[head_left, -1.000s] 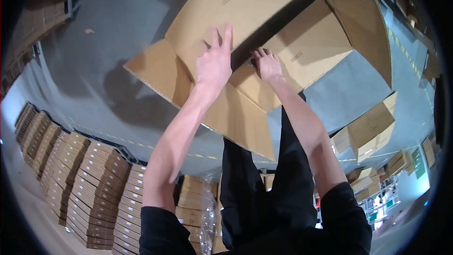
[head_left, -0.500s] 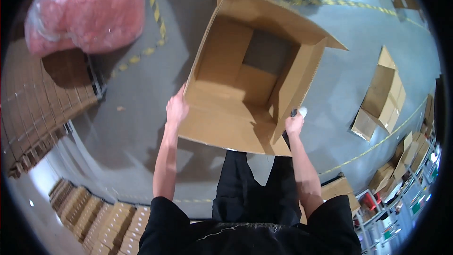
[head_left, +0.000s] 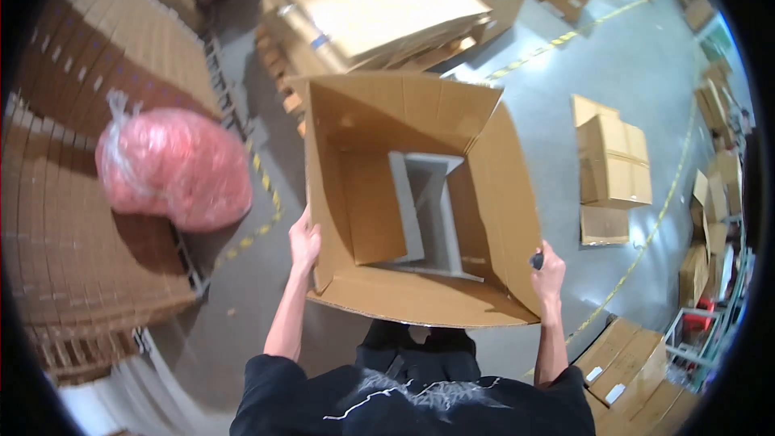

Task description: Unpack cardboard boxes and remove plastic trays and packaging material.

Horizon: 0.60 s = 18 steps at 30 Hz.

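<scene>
Between my two hands hangs a large brown cardboard box (head_left: 428,299), its open top facing me and its flaps spread outward. Its bottom is partly open, and grey floor and paler flap edges show through the gap. My left hand (head_left: 304,244) is closed on the box's left side, near the lower left corner. Against the right side rests my right hand (head_left: 549,271), closed in a fist around a small black-ended object (head_left: 537,260). Most of that object is hidden by the fingers, so its kind is unclear.
A pallet stack of flat cardboard (head_left: 379,8) stands just beyond the box. To the left, a clear bag of pink material (head_left: 173,169) sits on stacked cartons (head_left: 89,242). Another box (head_left: 615,161) lies on the floor at right. Closed cartons (head_left: 630,363) are at lower right.
The box has straightened and its bottom gap shows wider. Both hands have moved along with it, the right one farther out to the right. The view has tilted up, bringing the pallet stack in.
</scene>
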Each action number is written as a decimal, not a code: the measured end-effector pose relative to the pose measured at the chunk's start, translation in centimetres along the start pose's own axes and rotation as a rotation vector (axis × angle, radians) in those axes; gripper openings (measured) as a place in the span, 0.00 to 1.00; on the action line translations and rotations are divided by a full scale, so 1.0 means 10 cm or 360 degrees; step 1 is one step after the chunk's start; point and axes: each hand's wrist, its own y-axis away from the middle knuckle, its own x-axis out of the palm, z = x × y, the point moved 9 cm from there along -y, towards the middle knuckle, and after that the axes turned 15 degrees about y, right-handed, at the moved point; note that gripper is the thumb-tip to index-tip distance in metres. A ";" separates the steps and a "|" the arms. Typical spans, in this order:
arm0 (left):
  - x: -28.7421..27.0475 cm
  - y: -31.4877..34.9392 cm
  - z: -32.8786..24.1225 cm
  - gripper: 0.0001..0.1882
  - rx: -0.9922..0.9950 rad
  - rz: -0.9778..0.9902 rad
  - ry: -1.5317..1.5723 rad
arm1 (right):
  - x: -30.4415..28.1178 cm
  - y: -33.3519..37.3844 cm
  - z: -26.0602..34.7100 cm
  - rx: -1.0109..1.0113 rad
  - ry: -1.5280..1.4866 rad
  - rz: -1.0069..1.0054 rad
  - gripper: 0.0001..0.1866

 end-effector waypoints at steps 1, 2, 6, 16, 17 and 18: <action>0.08 0.06 -0.09 0.26 -0.0054 0.0049 0.0056 | -0.09 0.05 -0.13 0.0064 0.0017 -0.0018 0.08; 0.14 0.09 -0.17 0.26 -0.0106 0.0094 0.0109 | -0.12 0.10 -0.25 0.0122 0.0028 -0.0037 0.08; 0.79 0.53 -0.84 0.27 0.0127 0.0379 -0.0085 | -0.48 0.54 -1.42 0.0555 -0.0335 -0.0449 0.07; 2.36 1.47 -1.53 0.28 0.0218 0.1464 -0.1039 | -0.89 0.35 -3.85 0.1756 -0.0601 -0.0923 0.23; 2.40 1.45 -1.59 0.28 0.0203 0.1393 -0.0966 | -1.07 0.27 -3.79 0.1810 -0.0457 -0.0949 0.26; 2.50 1.48 -1.60 0.29 0.0223 0.1486 -0.0968 | -1.30 0.18 -3.74 0.1859 -0.0308 -0.0998 0.28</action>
